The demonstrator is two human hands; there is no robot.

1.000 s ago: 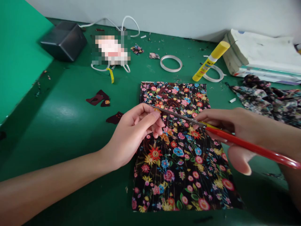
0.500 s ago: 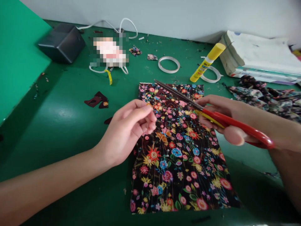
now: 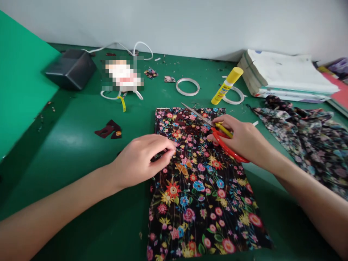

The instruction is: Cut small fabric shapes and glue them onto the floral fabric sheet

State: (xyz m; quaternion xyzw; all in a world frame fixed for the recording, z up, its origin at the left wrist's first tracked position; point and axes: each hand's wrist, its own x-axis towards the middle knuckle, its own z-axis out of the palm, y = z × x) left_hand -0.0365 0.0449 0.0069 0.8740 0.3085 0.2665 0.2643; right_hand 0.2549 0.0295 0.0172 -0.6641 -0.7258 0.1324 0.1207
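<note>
My right hand (image 3: 239, 137) holds a pair of scissors (image 3: 227, 146) with red and yellow handles, its blades together and pointing up-left above the cloth. Thumb and forefinger of my left hand (image 3: 146, 159) pinch a tiny orange scrap (image 3: 174, 152), mostly hidden by the fingertips. Beneath both hands lies a flat rectangular piece of black floral cloth (image 3: 201, 217). Maroon cut-out pieces (image 3: 108, 129) lie to its left, one bearing a small orange spot. Dark maroon shapes also show on the upper part of the cloth, hard to tell from its print.
Behind the cloth are a roll of tape (image 3: 187, 87), a second tape roll (image 3: 239, 95) and a yellow glue stick (image 3: 227, 86). Stacked books (image 3: 288, 76) and crumpled floral fabric (image 3: 307, 145) occupy the right. At back left sits a black box (image 3: 71, 70) near a white cable (image 3: 145, 45).
My left hand has turned palm-down and lowered toward the cloth, still pinching. My right hand has turned over and drawn left with the scissors. The view has tilted up slightly.
</note>
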